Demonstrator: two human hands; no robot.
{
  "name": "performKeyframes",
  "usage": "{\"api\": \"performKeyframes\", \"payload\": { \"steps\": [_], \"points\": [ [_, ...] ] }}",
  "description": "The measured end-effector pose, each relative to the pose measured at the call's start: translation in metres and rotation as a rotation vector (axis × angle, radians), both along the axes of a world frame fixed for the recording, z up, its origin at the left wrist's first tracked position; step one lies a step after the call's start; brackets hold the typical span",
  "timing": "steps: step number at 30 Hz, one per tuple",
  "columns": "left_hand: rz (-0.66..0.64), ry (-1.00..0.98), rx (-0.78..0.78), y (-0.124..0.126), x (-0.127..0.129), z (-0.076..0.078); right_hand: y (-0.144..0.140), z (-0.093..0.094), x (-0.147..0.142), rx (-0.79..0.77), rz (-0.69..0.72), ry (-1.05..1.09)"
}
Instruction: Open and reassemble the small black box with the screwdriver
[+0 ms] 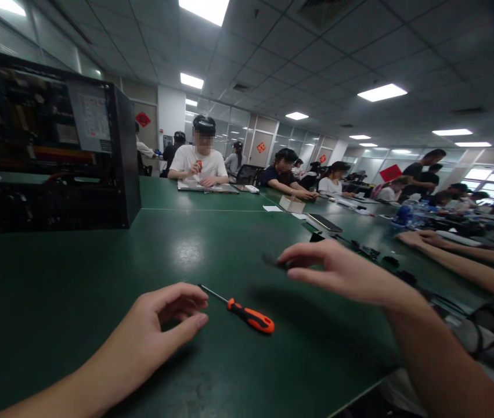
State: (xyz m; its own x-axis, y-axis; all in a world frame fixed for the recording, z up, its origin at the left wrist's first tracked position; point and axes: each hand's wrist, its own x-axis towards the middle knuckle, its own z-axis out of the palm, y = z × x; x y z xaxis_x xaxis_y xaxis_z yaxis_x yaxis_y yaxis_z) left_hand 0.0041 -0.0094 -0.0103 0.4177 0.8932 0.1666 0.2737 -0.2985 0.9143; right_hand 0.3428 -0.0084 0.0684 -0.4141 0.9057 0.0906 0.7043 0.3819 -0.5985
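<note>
Left hand (159,322): empty, loosely curled | right hand (338,270): pinching blurred thin black piece (270,260) | orange-and-black-handled metal screwdriver (251,318): on green counter (163,377), between hands | black open-sided computer case (125,157): grey labelled panel (92,115) within | small pale box (291,204): contents unclear

Screwdriver (251,316) handle looked plastic, smooth, faintly shiny; shaft (214,294) was bright, slick metal. Dark piece (271,260) in right hand (334,267) was too blurred to tell material. Tabletop (163,255) looked smooth and semi-glossy, throwing back light in soft pale patches. Computer case (126,162) looked like painted metal, dark and satin; label (93,114) inside looked like paper. Small box (291,204) looked like matt cardboard. Blue bottles (407,213) were clear, shiny plastic. White T-shirt (180,162) was matt cloth. Partition (218,119) was glossy glass.
</note>
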Motion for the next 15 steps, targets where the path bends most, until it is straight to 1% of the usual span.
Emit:
{"api": "performKeyframes", "payload": {
  "steps": [1,2,3,4,5,7,9,12,15],
  "points": [
    [-0.005,0.012,-0.002,0.001,0.0,0.0,-0.001,0.005,0.032,0.121,-0.172,-0.125],
    [-0.014,0.022,-0.004,0.001,0.0,0.0,-0.002,0.008,0.064,0.189,-0.38,-0.26],
    [-0.021,0.031,-0.006,0.001,0.0,0.0,-0.002,0.009,0.096,0.215,-0.606,-0.413],
    [-0.026,0.04,-0.01,0.001,0.0,0.001,-0.001,0.007,0.125,0.205,-0.785,-0.557],
    [-0.032,0.05,-0.011,0.001,0.0,0.001,0.001,0.002,0.15,0.195,-0.866,-0.608],
    [-0.034,0.06,-0.01,0.001,0.0,0.001,0.005,-0.011,0.185,0.165,-0.927,-0.636],
    [-0.035,0.056,-0.003,0.001,0.0,0.001,0.012,-0.024,0.202,0.14,-0.918,-0.616],
    [-0.034,0.041,0.015,0.002,0.0,0.0,0.022,-0.039,0.206,0.106,-0.882,-0.572],
    [-0.03,0.048,0.031,0.002,-0.001,-0.001,0.029,-0.045,0.207,0.092,-0.859,-0.543]
  ]
}}
